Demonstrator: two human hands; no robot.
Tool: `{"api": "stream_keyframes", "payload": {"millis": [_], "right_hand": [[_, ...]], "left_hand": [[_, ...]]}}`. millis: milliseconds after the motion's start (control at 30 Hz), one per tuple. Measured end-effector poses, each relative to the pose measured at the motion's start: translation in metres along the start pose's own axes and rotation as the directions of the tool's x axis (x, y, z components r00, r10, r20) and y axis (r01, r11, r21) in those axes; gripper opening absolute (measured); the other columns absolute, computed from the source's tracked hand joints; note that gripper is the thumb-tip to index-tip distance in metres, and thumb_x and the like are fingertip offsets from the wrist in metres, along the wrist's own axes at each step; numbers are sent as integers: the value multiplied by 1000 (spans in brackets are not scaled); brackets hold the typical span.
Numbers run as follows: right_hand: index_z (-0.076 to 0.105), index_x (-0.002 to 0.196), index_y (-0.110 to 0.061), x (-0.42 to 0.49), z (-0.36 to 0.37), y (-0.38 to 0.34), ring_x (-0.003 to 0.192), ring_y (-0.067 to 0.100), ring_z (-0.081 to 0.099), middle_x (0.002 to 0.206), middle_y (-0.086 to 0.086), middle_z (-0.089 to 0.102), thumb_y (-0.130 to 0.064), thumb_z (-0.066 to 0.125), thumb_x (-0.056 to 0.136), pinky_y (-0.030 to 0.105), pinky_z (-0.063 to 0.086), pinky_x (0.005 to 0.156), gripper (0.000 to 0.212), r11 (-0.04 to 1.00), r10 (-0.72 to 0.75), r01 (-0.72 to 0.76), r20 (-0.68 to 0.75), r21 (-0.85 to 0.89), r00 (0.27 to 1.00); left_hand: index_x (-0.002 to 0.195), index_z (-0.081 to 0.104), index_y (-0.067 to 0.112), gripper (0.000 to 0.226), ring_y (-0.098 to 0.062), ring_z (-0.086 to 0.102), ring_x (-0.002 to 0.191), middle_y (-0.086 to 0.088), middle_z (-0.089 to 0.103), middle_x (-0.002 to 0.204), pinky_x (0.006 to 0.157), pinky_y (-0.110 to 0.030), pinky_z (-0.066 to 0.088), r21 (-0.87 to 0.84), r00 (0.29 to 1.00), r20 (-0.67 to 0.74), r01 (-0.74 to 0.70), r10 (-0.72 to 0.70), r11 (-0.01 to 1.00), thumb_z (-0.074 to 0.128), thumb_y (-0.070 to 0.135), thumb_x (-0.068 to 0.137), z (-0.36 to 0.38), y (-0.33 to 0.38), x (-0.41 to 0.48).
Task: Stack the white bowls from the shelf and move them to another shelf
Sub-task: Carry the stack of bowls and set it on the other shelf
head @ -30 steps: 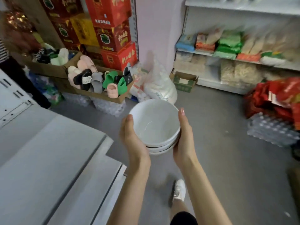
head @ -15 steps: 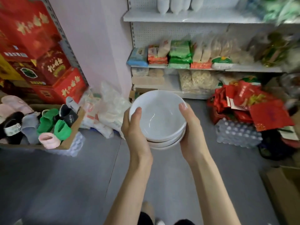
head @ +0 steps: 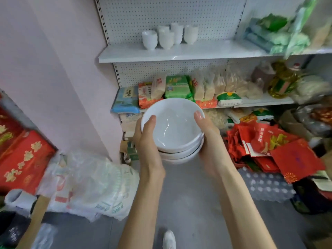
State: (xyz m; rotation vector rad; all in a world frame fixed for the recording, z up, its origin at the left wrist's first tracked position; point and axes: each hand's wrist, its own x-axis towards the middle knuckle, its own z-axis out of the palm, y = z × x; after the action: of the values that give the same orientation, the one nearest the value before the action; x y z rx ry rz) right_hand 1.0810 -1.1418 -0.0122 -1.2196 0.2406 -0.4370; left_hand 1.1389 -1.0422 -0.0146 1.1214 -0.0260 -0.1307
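A stack of three white bowls (head: 173,128) is held in front of me at chest height, tilted slightly toward me. My left hand (head: 148,141) grips the stack's left side with the thumb over the top rim. My right hand (head: 209,139) grips the right side the same way. Straight ahead stands a white shelf (head: 179,52) with a pegboard back, its board mostly bare in the middle. Several small white cups (head: 167,36) stand on it at the back.
Packets of food (head: 177,87) fill the lower shelf. Green bags (head: 280,33) sit on the upper shelf's right end. A pink wall column (head: 59,69) is on the left, white sacks (head: 89,184) and red boxes (head: 23,159) below it. Red bags (head: 273,146) and bottled water (head: 267,187) lie at the right.
The view has swung right and closer to the white shelf unit, and its upper board now fills the view. Both hands keep the same grip on the bowl stack.
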Motion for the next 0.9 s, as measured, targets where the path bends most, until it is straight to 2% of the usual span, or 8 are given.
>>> {"api": "stream_keyframes", "payload": {"millis": [100, 200, 333, 467, 600, 667, 767, 900], "right_hand": [[58, 128, -22, 75, -4, -18, 123, 20, 56, 129, 3, 63, -51, 65, 73, 48, 37, 109, 63, 997, -77, 77, -20, 5, 997], [57, 128, -20, 136, -15, -21, 122, 20, 57, 128, 4, 64, -49, 63, 74, 46, 39, 108, 62, 997, -72, 74, -43, 33, 996], [59, 127, -20, 219, -35, -7, 119, 18, 59, 126, 3, 65, -52, 63, 72, 43, 41, 106, 64, 999, -10, 14, -75, 48, 997], [59, 128, -22, 312, -57, 9, 120, 18, 59, 126, 1, 65, -55, 65, 70, 44, 40, 106, 66, 998, 41, -37, -89, 52, 995], [61, 123, -21, 424, -83, 7, 114, 15, 62, 120, 1, 68, -45, 60, 80, 37, 45, 100, 49, 998, 24, -18, -101, 64, 995], [62, 120, -20, 482, -94, -3, 110, 14, 64, 117, 1, 70, -43, 59, 81, 34, 46, 95, 46, 996, 29, -20, -105, 91, 994], [63, 119, -21, 560, -110, -13, 111, 15, 64, 117, 0, 70, -41, 60, 84, 35, 46, 95, 41, 994, 13, -3, -83, 114, 997], [67, 111, -21, 641, -121, -16, 104, 12, 67, 110, -1, 73, -40, 58, 77, 31, 47, 86, 40, 987, 73, -60, -85, 146, 994]], "left_hand": [[120, 64, 15, 69, -28, 62, 114, -9, 68, 118, 103, -52, 45, 22, 992, 126, -27, 24, 999, 65, 49, 60, 39, 9, 75], [119, 65, 18, 65, -26, 63, 112, -5, 69, 116, 101, -50, 48, 67, 979, 201, -31, 17, 997, 67, 47, 61, 69, 4, 127], [104, 69, 30, 34, -17, 65, 106, 7, 73, 105, 101, -47, 48, 54, 984, 178, -4, -5, 999, 66, 33, 70, 104, -23, 197], [111, 67, 27, 44, -19, 65, 108, 3, 72, 109, 101, -48, 48, 86, 989, 128, 67, -78, 994, 64, 36, 68, 141, -54, 279], [123, 62, 21, 60, -21, 62, 112, -2, 69, 118, 99, -43, 49, 112, 987, 155, 16, -33, 994, 69, 35, 66, 198, -79, 377], [125, 60, 21, 65, -21, 62, 113, -2, 68, 119, 102, -46, 47, 128, 987, 160, -22, 1, 992, 70, 39, 63, 229, -88, 427], [117, 63, 24, 61, -22, 64, 109, -2, 68, 116, 100, -52, 47, 127, 990, 142, -26, 8, 992, 72, 42, 59, 270, -100, 492], [111, 64, 26, 47, -16, 65, 103, 1, 69, 111, 96, -45, 51, 140, 995, 98, -13, -1, 990, 70, 35, 65, 310, -114, 559]]}}
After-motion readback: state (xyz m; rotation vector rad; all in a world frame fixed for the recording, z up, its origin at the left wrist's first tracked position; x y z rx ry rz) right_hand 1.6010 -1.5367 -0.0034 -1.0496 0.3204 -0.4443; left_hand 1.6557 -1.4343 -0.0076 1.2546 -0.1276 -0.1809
